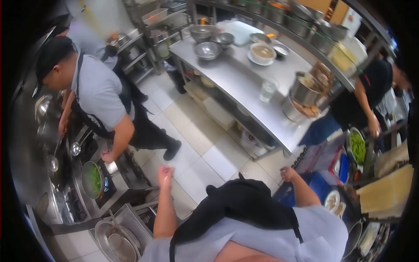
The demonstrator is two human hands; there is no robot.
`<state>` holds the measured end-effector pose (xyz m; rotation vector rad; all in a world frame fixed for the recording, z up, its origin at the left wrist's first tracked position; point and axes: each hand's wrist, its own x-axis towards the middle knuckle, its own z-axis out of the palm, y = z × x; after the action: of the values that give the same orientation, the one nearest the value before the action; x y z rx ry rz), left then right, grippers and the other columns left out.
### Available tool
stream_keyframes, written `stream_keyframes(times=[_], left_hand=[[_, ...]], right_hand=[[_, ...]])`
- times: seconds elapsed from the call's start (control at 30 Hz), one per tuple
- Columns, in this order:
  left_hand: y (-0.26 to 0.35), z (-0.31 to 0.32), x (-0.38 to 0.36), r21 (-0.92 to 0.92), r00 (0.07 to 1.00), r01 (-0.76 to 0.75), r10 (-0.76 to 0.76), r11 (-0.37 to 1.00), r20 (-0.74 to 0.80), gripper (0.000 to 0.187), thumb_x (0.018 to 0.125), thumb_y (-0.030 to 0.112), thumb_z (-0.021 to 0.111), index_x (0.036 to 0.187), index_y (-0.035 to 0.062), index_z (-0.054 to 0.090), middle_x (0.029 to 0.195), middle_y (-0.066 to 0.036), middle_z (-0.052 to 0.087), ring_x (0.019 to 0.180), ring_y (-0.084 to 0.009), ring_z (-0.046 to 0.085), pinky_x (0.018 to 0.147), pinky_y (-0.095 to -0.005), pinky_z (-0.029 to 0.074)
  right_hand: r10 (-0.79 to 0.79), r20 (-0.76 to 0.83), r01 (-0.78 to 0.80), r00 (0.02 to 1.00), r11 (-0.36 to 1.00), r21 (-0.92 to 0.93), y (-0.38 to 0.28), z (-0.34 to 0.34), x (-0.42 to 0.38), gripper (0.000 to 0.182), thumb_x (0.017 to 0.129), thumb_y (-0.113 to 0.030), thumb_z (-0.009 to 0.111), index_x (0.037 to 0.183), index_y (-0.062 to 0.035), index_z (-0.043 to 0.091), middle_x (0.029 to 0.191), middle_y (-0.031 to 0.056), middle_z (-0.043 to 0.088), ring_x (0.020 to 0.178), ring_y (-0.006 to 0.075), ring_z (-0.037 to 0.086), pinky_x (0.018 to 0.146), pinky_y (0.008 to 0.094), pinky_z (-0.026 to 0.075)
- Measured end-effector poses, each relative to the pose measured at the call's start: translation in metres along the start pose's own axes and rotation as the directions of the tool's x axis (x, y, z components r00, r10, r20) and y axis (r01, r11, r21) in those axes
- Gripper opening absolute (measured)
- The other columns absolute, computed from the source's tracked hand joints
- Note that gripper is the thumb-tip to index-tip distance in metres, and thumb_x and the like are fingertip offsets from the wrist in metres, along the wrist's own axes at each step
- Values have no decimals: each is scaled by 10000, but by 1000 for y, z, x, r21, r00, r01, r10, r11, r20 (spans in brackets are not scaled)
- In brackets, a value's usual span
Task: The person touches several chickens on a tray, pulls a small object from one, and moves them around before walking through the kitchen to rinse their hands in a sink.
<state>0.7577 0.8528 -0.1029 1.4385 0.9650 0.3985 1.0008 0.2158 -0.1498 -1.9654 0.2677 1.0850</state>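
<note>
My left hand (165, 176) is raised in front of me over the tiled floor, its fingers loosely curled with nothing visible in them. On the other side, my right hand (287, 174) hangs in the air with fingers folded in, and I see nothing held there. Neither hand touches anything. Closest to the left hand is the stove side, where a pan of green vegetables (92, 180) sits. Beyond the right hand lies the corner of the steel table (279, 126), with steel pots of food (301, 108) on it.
A co-worker in a grey shirt (98, 87) stands at the stove on the left. Another person in black (364, 94) is at the right, near a bowl of green vegetables (357, 146). Metal bowls (207, 50) and a glass jug (268, 91) stand on the table. A strainer (122, 246) lies lower left.
</note>
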Motion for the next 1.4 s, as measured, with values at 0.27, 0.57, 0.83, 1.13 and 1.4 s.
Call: stream_keyframes(times=[0.27, 0.57, 0.83, 1.13, 1.4], left_hand=[[-21, 130, 180, 199, 991, 30, -55, 980, 121, 376, 729, 113, 822, 1062, 35, 665, 801, -105, 704, 688, -162, 644, 613, -307, 508], [37, 148, 306, 402, 990, 87, -33, 911, -138, 208, 729, 170, 791, 889, 77, 696, 860, -142, 703, 807, -252, 665, 759, -363, 521], [81, 161, 451, 431, 985, 129, -65, 893, -161, 270, 662, 213, 833, 809, 69, 659, 812, -128, 688, 770, -254, 653, 740, -378, 523], [303, 229, 750, 629, 914, -221, 383, 745, -133, 236, 747, 230, 766, 893, 61, 694, 914, -169, 701, 886, -360, 667, 806, -435, 517], [289, 315, 824, 616, 644, -696, -57, 368, 762, 343, 753, 223, 747, 1035, 51, 655, 1039, -171, 686, 954, -334, 660, 852, -402, 518]], right_hand=[[-93, 150, 76, 984, 990, 116, 76, 23, 29, 161, 922, -131, 556, 1076, -99, 585, 672, 42, 551, 546, 171, 537, 423, 341, 386], [-538, -78, 424, 839, 738, -525, 148, 18, 117, 225, 899, -208, 577, 837, -30, 699, 838, 70, 710, 775, 212, 686, 720, 336, 541], [251, -318, -191, 914, 959, 208, 32, 36, 113, 346, 978, -322, 467, 1061, -30, 631, 932, 116, 700, 800, 264, 694, 638, 399, 553], [460, -408, -229, 788, 835, 500, -38, 136, 44, 381, 1011, -343, 406, 1163, -33, 567, 951, 139, 691, 772, 291, 693, 560, 428, 547], [664, -508, -199, 549, 694, 692, -32, 326, -23, 328, 985, -310, 500, 1122, -31, 604, 835, 143, 692, 675, 276, 685, 531, 420, 552]])
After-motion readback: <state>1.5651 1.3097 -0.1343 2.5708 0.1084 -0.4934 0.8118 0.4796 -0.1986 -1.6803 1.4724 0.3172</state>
